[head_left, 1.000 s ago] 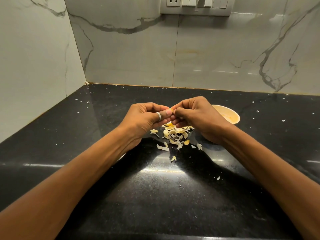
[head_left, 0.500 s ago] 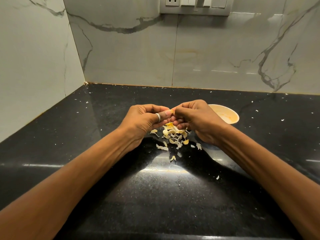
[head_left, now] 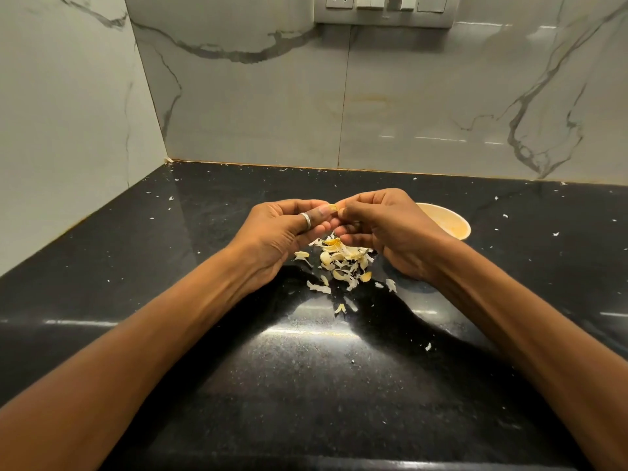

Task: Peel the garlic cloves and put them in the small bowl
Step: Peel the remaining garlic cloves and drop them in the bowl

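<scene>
Two forearms: the left forearm (head_left: 142, 351) enters from the lower left of the frame and the right forearm (head_left: 530, 334) from the lower right, meeting at centre.
Tabletop (head_left: 306, 396): black and glossy, flecked with pale bits.
Peel scraps (head_left: 343, 260): a loose heap lying right under the hands, with a few strays nearer the bottom of the frame.
Left hand (head_left: 282, 232): fingers curled, with a ring (head_left: 306, 220) on one. The thumb and fingertips pinch one end of the garlic clove (head_left: 332, 209).
Right hand (head_left: 390, 229): curled as well, its fingertips nipping the clove's other end.
Clove position: held above the scrap heap, and its long axis seems to run left to right between the two pinches.
Small bowl (head_left: 453, 220): sits on the tabletop just behind the right hand, to the right of centre. I'd judge the right hand to be the nearer one for the drop.
Hidden: most of the clove is covered by fingertips, so how much skin remains can't be told. The right hand cuts off the bowl's left side, and I can't make out what is in it.
Far: a marble wall, with a switch panel (head_left: 384, 10) at the top edge.
</scene>
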Demonstrator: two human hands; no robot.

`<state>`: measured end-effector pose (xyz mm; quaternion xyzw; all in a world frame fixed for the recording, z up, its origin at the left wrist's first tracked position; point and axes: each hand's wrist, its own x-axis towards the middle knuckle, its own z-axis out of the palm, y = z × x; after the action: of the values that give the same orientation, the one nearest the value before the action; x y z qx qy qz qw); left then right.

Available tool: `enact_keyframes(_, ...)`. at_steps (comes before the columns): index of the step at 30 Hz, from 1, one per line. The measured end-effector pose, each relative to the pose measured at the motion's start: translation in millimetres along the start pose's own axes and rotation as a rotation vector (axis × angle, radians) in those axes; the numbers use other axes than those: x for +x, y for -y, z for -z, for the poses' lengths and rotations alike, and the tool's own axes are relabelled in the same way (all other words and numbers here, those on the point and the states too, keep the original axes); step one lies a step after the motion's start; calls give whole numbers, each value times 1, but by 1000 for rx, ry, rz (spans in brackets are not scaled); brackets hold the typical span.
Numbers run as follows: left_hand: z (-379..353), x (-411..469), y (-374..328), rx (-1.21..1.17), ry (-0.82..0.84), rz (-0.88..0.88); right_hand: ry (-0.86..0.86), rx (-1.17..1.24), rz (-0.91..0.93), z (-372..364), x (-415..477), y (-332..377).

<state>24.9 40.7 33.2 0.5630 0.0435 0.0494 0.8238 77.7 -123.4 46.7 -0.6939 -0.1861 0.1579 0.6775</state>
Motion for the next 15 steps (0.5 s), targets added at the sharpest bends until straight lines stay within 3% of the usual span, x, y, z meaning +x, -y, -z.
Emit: enact_keyframes(15,-1,1,-1,-24,32,46,63,24,-11,11,1,3)
